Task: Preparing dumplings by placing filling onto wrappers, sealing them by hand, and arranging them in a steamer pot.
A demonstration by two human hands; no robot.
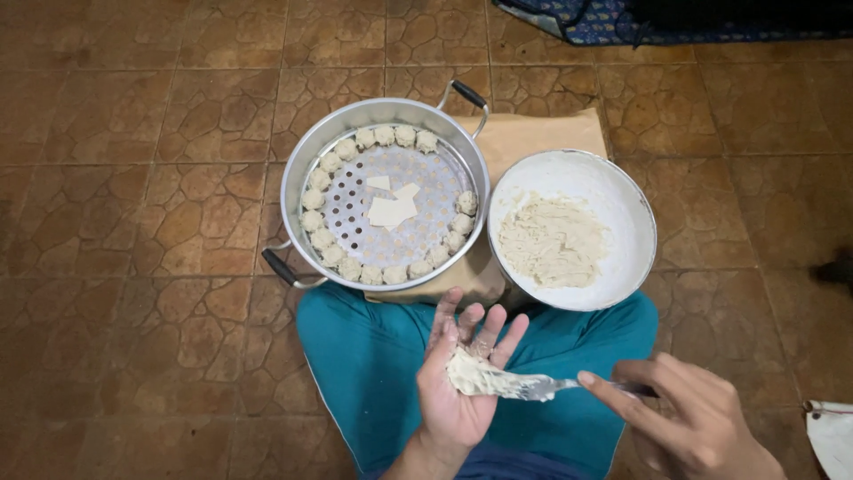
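A dumpling wrapper (pixel 471 373) heaped with pale filling is being cradled on the open left hand (pixel 462 382), below its spread fingers (pixel 484 329). A fork (pixel 538 388) is being pinched in the right hand (pixel 684 418), tines touching the filling.

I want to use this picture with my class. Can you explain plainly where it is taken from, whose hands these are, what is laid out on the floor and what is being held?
The one picture comes from a camera on a person's head, looking down at their lap and a brown tiled floor. The left hand lies open, palm up, with a wrapper and pale filling on it. The right hand holds a fork against that filling. Ahead stand a metal steamer pot, ringed inside with small dumplings, and a white bowl of the same filling.
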